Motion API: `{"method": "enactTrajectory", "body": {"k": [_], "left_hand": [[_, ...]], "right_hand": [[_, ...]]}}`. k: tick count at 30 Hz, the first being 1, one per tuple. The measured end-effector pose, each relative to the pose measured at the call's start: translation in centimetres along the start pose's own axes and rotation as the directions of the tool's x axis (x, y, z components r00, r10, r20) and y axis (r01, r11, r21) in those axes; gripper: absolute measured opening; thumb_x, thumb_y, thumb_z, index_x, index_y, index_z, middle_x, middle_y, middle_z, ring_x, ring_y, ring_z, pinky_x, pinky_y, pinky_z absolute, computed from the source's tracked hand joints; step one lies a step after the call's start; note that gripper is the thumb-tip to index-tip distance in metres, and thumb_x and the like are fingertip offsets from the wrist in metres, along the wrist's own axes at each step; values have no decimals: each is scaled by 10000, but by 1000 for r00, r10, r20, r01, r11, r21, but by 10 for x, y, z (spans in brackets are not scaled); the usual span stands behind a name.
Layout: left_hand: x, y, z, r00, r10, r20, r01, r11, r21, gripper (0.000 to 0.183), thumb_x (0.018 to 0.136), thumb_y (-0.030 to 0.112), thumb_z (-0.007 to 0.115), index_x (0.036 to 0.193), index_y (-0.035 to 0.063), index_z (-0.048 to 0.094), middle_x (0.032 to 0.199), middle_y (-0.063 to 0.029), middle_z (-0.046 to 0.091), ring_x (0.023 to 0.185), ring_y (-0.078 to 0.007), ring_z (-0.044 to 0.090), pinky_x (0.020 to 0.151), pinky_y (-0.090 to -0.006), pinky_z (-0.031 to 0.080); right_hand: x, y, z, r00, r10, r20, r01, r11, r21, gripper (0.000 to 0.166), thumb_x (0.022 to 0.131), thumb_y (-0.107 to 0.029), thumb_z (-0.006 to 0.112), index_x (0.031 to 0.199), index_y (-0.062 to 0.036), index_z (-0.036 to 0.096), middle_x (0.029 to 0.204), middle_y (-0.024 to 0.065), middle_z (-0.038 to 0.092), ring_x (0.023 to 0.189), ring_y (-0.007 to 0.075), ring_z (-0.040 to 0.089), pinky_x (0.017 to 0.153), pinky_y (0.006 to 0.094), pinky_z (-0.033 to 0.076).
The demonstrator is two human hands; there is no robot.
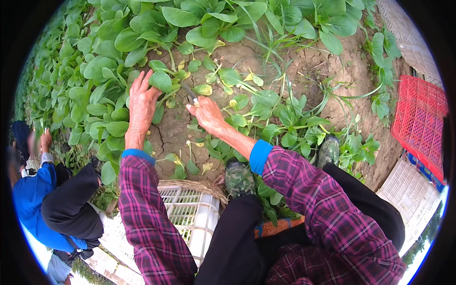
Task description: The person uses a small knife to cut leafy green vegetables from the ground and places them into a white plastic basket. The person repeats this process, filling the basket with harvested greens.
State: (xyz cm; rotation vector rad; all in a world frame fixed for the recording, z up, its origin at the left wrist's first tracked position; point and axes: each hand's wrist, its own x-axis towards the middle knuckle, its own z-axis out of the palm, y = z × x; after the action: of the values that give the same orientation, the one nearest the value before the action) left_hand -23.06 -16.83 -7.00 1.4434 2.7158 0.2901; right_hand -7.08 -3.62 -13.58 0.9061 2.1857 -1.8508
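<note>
My left hand (142,101) is at a leafy green plant (161,82) at the edge of the dense bed, its fingers spread and partly behind the leaves. Whether those fingers grip a stem cannot be told. My right hand (208,113) is closed on the handle of a small knife (190,94), whose dark blade points up and left towards the base of that plant. Loose green and yellowing leaves (203,89) lie on the cracked soil beside the knife. Cut leafy greens (290,121) lie to the right of my right hand, in front of my camouflage shoes.
A white plastic crate (192,217) stands near my left forearm. On the right are a red plastic crate (420,121) and further white crates (409,196). A co-worker in blue (35,206) crouches at the left. Grass (281,46) and more greens grow ahead.
</note>
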Motion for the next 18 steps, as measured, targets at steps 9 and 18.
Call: {"method": "enactTrajectory", "body": {"k": [9, 18], "left_hand": [[-8, 8, -12, 999, 31, -11, -31, 999, -18, 290, 798, -3, 680, 1077, 70, 712, 1345, -98, 576, 1356, -352, 427, 1095, -453, 380], [-47, 34, -27, 970, 240, -47, -240, 971, 5, 302, 807, -24, 649, 1104, 26, 677, 1339, -112, 593, 1258, -314, 545, 1055, -465, 425]], "right_hand": [[-10, 1, -29, 982, 60, 177, -55, 998, -31, 338, 901, -295, 644, 844, 23, 546, 604, 115, 568, 564, 257, 597, 543, 429, 433], [-24, -13, -20, 975, 101, 196, -219, 527, 821, 269, 938, -272, 647, 1016, -36, 544, 628, 124, 634, 435, 93, 496, 370, 253, 385]]}}
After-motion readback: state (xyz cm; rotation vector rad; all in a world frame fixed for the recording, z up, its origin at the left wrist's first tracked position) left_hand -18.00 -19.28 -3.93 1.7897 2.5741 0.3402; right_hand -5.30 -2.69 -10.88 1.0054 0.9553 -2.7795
